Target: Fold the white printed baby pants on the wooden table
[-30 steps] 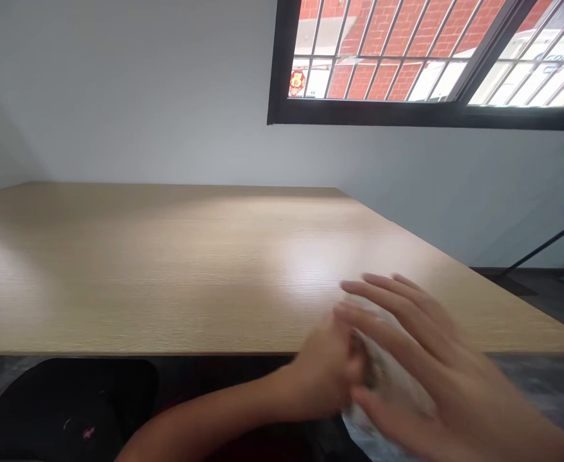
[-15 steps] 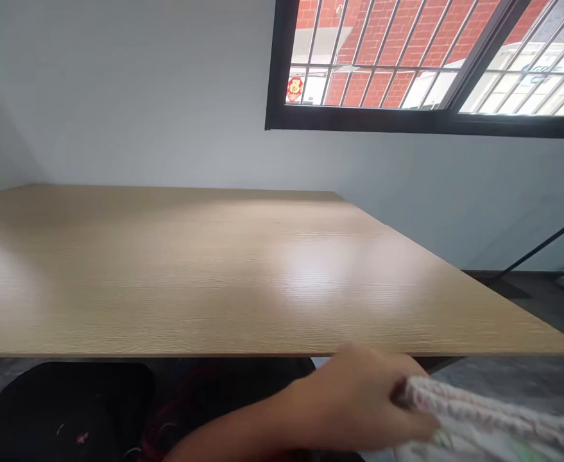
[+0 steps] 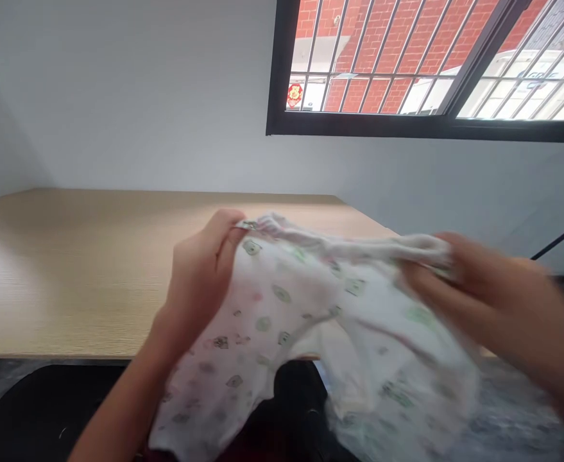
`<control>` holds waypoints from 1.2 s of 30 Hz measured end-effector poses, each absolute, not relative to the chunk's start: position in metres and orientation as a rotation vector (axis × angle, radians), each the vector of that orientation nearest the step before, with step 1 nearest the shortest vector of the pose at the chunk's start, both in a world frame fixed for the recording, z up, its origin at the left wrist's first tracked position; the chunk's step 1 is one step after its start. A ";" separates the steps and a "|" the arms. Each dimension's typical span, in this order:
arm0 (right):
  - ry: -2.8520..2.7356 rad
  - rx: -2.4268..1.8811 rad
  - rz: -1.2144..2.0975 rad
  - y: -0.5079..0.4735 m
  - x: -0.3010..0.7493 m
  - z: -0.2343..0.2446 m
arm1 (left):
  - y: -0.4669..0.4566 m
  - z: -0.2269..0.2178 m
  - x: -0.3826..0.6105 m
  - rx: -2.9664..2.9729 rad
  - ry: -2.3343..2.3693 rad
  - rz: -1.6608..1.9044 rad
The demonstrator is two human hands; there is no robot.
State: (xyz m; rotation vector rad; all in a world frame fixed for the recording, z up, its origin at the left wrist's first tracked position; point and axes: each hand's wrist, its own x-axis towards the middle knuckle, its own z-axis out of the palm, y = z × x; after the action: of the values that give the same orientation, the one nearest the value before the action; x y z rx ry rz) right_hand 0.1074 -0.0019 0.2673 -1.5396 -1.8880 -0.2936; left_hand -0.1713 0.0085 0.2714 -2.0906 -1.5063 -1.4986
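Observation:
Both hands hold up a white baby garment (image 3: 286, 321) of thin cloth with small green and dark prints. My left hand (image 3: 199, 276) is shut on the ribbed neck edge at its left end. My right hand (image 3: 484, 295), blurred by motion, pinches the same ribbed edge at the far right. The cloth hangs in folds between and below my hands, in front of the near table edge. It hides part of the table and of the floor below.
A light oak-look table (image 3: 70, 276) stretches ahead to a grey wall. A black bag or seat (image 3: 45, 410) lies below its near edge at left. A dark-framed barred window (image 3: 373, 64) shows red brick above. A thin black rod (image 3: 563, 237) crosses at far right.
The garment has risen from low at the right and now hangs spread out between both hands. My left hand has come up over the table's near edge.

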 end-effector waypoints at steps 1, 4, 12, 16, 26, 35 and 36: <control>-1.948 -1.494 -0.228 0.018 0.095 0.269 | 0.019 0.272 -0.181 -2.106 -1.589 -1.421; -2.036 -1.479 -0.043 0.090 0.062 0.260 | 0.066 0.260 -0.204 -2.201 -1.773 -1.218; -2.142 -1.644 0.315 0.226 0.020 0.185 | 0.193 0.178 -0.218 -2.331 -2.156 -0.763; -2.138 -1.679 0.278 0.241 0.016 0.167 | 0.209 0.164 -0.218 -2.295 -2.211 -0.742; -2.543 -0.881 0.543 0.175 -0.051 0.173 | 0.140 0.170 -0.234 -2.823 -1.731 -0.488; -2.718 -1.030 0.548 0.221 -0.088 0.155 | -0.047 0.159 -0.246 -2.947 -1.462 -0.264; -2.701 -1.038 0.572 0.222 -0.086 0.158 | -0.057 0.162 -0.247 -2.931 -1.474 -0.286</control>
State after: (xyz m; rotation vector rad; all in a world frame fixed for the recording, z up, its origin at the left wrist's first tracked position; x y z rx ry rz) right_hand -0.0865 0.2221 0.1577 -1.0382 -2.7014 0.5722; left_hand -0.2466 -0.0565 0.1615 -2.9312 -1.4736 -0.2863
